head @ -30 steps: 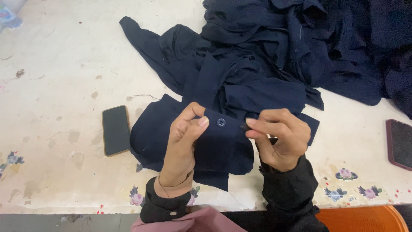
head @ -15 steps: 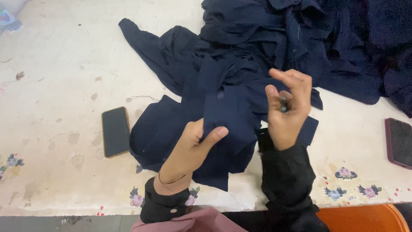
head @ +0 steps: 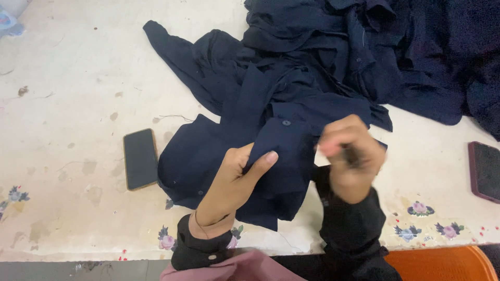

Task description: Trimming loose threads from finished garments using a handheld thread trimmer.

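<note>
While pinching a fold of the dark blue shirt point(head: 271, 156) between thumb and fingers, left hand point(head: 234, 179) clamped on the cloth just below a small sewn-on button point(head: 286, 123), palm turned up, wrist at the near edge of the table point(head: 67, 104). Right hand point(head: 350, 153) just beside it, raised and blurred, fingers curled together round something small and dark; too smeared to tell what, or whether a thread runs from it. Shirt spread flat on the table in front of the body, one sleeve thrown out to the far left, collar end buried under a heap of dark blue clothes point(head: 416, 57) at the far right. Black phone point(head: 140, 158) lying face up just left of the shirt; a second, reddish phone point(head: 487, 169) at the right edge. Judging by this: one button already in place on the placket, work on that spot apparently near done, the heap behind seemingly left to handle.
</note>
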